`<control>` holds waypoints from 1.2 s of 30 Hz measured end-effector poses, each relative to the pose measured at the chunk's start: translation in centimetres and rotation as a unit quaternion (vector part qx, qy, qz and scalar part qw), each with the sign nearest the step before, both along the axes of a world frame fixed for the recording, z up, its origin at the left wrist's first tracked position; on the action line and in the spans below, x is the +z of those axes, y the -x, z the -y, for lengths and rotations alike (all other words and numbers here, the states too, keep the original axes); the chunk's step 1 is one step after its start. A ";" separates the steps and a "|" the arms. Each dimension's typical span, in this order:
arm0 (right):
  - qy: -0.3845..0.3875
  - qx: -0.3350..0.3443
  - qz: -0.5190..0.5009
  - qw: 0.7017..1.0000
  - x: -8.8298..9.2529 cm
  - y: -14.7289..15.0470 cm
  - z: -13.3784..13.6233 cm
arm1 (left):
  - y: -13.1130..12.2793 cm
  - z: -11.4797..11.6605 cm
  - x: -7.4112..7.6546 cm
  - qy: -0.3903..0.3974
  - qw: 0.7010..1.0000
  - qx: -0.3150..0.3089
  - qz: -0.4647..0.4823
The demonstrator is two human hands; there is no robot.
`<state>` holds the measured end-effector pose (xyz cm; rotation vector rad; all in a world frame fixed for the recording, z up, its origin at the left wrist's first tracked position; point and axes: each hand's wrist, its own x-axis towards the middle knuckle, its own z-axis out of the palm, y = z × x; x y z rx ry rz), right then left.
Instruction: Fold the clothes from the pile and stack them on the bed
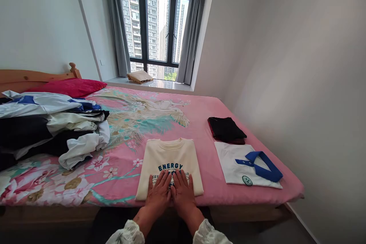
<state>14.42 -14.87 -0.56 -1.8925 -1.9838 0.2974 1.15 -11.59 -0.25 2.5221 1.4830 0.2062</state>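
Laying left hand [158,193] and right hand [183,195] flat, palms down and side by side, on a folded cream top [170,156]. Holding fingers [162,178] straight and pointing forward, mostly close together, with each little finger a bit spread away and thumbs side by side. Covering with them a part of the print [154,177], but leaving readable, just ahead of the fingertips, the blue word ENERGY [170,166]. Can find the cream top directly under the fingers, on the pink bedsheet [197,116], near its front edge. To the right of the fingers, can see a white polo shirt [231,164] with blue collar [274,173], folded, and just beyond it, folded black clothing [227,129]. Well to the left of the fingers, can see a heap of white, black and blue clothes [54,122].
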 end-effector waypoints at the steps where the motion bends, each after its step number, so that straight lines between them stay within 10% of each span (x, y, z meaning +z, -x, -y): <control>1: 0.007 -0.002 0.000 1.000 -0.4 0.0 -0.1 | 0.0 -0.1 0.0 0.003 1.000 0.002 -0.001; 9: -0.034 -0.116 0.053 0.991 3.0 -2.1 -2.0 | 1.1 -2.6 4.1 -0.041 0.993 0.106 0.020; 19: 0.079 -0.171 0.059 0.980 -1.4 -3.9 -1.7 | 3.6 -3.0 0.4 0.031 0.988 0.149 -0.030; 24: 0.129 -0.171 0.042 0.976 1.8 -3.5 -3.2 | 3.2 -4.7 2.4 0.029 0.987 0.159 -0.010; 28: 0.011 -0.127 0.061 0.990 4.0 -2.7 -6.5 | 1.4 -7.2 4.6 -0.057 0.989 0.132 0.024; 32: 0.005 -0.034 0.072 0.997 2.3 -2.6 -9.2 | 0.5 -9.1 3.8 -0.029 0.996 0.082 0.019; 36: 0.067 -0.082 0.060 0.993 -0.7 -2.9 -10.4 | 1.0 -10.4 3.5 0.068 0.992 0.102 -0.025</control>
